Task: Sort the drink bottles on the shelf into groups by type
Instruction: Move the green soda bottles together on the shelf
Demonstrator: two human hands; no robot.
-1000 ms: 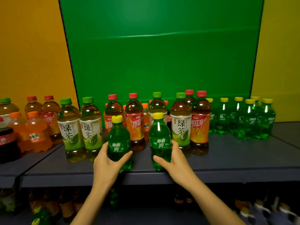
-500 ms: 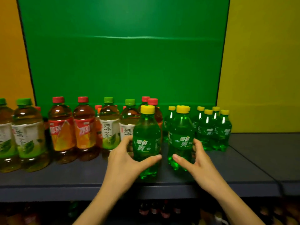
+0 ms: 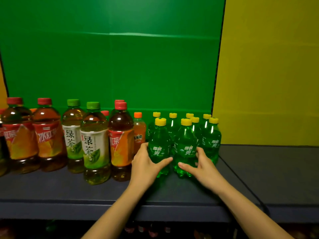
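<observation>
Dim here, the flat green backdrop panel [image 3: 110, 66] brightest — thin white glints streak the small green plastic yellow-capped bottles [image 3: 211, 140]. Below the dark grey shelf board [image 3: 276, 169] all is near black. At the left edge the red-capped brown tea bottles [image 3: 19, 135] smear.

A green backdrop panel [image 3: 110, 69] fills the wall behind the shelf [image 3: 276, 169], with a faint horizontal crease [image 3: 155, 34] across its upper part. A yellow panel [image 3: 269, 69] adjoins it on the right, and a sliver of orange panel [image 3: 1, 95] shows at the far left edge. The shelf is dark grey-blue, with a seam [image 3: 241, 181] running diagonally across its right part. The light is dim, and the tier below [image 3: 34, 230] lies in shadow.
</observation>
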